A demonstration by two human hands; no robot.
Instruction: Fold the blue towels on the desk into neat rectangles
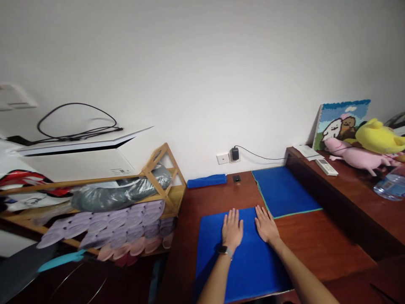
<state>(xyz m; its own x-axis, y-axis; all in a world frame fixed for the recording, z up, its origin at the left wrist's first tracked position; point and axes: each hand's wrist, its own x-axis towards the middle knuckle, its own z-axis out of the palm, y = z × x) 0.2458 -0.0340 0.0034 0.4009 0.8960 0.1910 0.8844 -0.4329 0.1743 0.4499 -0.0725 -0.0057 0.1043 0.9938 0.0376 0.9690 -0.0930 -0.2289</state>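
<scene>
A blue cloth (247, 270) lies spread out on the reddish-brown wooden table in front of me. My left hand (232, 231) rests flat on its upper part, fingers stretched out, with a watch (225, 250) on the wrist. Near the cloth's upper right corner, my right hand (266, 224) also lies flat, fingers extended and pointing away. Farther back on the right, a second blue cloth (284, 190) with a green edge is laid flat. A folded blue cloth (207, 181) sits against the wall.
A raised wooden ledge (357, 190) on the right bears a remote control (327, 166), plush toys (357, 158), a picture (343, 122) and a plastic bottle (390, 184). A charger (235, 153) is plugged into the wall. Left stands a wooden rack (164, 190) with several slippers (126, 223).
</scene>
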